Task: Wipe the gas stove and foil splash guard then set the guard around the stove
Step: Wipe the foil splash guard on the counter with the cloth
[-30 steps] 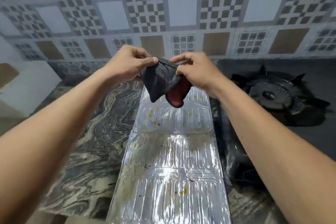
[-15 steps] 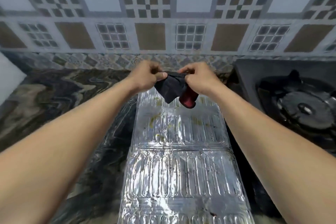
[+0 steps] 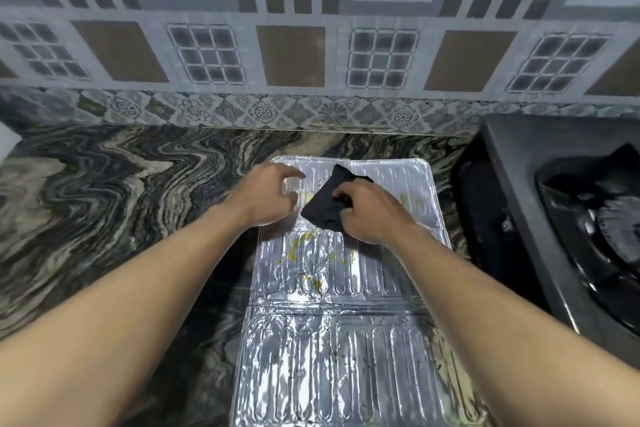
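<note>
The foil splash guard lies flat on the marbled worktop, in the centre and lower centre of the frame. Its ribbed panels run from the bottom edge up toward the tiled wall. The shallow panels carry yellow stains in the middle part and some small dark specks lower down. On the upper panel rests a dark cloth, partly folded, with one corner that points up toward the wall. The right grip, a bare hand, has its fingers curled into the cloth and holds it down against the foil, so the cloth sits directly under and just left of this hand. The left grip is just beside the cloth on its left, over the upper left corner of the guard. Its fingers are loosely bent and spread and hold nothing; I cannot tell if the fingertips touch the foil. The gas stove stands at the right edge of the frame, near the guard but apart from it, with a black burner on it.
</note>
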`<action>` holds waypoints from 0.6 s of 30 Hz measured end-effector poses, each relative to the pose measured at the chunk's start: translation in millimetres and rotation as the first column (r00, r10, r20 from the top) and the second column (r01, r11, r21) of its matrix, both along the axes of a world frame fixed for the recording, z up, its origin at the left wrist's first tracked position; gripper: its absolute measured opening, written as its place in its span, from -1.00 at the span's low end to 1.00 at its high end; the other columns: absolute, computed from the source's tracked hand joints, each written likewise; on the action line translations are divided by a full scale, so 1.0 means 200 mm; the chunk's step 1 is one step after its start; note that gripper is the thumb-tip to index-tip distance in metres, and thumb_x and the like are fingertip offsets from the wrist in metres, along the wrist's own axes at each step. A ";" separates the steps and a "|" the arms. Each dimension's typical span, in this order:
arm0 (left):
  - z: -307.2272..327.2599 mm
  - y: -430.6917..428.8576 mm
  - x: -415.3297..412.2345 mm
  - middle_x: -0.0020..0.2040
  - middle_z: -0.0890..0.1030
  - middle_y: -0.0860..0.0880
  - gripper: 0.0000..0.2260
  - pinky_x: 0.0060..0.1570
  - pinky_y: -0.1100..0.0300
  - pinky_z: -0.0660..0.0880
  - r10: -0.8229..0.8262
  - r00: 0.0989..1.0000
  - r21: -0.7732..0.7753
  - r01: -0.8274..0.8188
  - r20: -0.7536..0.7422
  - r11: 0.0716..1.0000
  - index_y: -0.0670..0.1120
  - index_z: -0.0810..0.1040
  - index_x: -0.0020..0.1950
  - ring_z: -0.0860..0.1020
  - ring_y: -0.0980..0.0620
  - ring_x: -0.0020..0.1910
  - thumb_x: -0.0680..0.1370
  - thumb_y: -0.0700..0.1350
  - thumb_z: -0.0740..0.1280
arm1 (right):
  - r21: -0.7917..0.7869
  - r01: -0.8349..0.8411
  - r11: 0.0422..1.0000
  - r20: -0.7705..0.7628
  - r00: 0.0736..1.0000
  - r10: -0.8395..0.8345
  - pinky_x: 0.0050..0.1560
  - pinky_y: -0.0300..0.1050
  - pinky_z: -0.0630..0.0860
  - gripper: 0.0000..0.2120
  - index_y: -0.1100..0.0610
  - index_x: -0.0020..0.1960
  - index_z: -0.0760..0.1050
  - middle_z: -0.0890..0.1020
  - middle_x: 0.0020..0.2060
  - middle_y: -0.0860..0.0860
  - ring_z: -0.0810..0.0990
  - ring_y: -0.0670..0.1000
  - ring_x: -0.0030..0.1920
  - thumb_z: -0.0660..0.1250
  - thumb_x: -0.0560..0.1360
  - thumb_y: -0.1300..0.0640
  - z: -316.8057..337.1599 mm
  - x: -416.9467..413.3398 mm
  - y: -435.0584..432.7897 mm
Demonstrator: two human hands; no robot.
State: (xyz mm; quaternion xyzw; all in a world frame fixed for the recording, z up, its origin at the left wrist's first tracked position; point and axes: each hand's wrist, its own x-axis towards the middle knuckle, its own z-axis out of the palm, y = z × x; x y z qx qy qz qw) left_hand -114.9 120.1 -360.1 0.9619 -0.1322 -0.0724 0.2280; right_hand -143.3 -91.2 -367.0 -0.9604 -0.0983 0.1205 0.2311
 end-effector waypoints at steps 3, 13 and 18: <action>-0.04 0.09 0.04 0.53 0.34 -0.06 -0.39 0.44 -0.07 0.28 -0.087 0.996 0.241 0.080 0.018 0.967 -0.03 0.31 0.54 0.28 -0.11 0.50 0.51 0.04 0.35 | -0.139 0.025 0.990 0.101 0.995 -0.011 0.28 0.22 0.35 -0.57 0.09 0.36 0.42 0.41 0.30 0.11 0.33 0.19 0.32 0.19 0.55 -0.04 -0.10 -0.02 0.05; -0.09 0.16 0.12 0.62 -0.15 0.09 -0.15 0.45 -0.38 -0.16 -0.149 0.967 0.488 0.233 -0.205 0.841 0.07 -0.10 0.62 -0.20 -0.11 0.59 0.50 0.36 0.24 | -0.186 0.284 0.941 0.115 0.957 -0.266 0.43 0.47 -0.12 -0.26 -0.01 0.61 -0.19 -0.04 0.59 0.12 -0.14 0.19 0.57 0.00 0.59 -0.32 -0.21 0.00 0.18; -0.15 0.23 0.16 0.62 -0.15 0.09 -0.07 0.44 -0.36 -0.16 -0.155 0.962 0.480 0.248 -0.226 0.842 0.02 -0.12 0.62 -0.20 -0.09 0.59 0.45 0.42 0.23 | -0.188 0.290 0.938 0.089 0.957 -0.278 0.40 0.50 -0.18 -0.36 0.01 0.56 0.07 -0.17 0.59 0.12 -0.24 0.21 0.56 0.15 0.54 -0.10 -0.21 0.05 0.25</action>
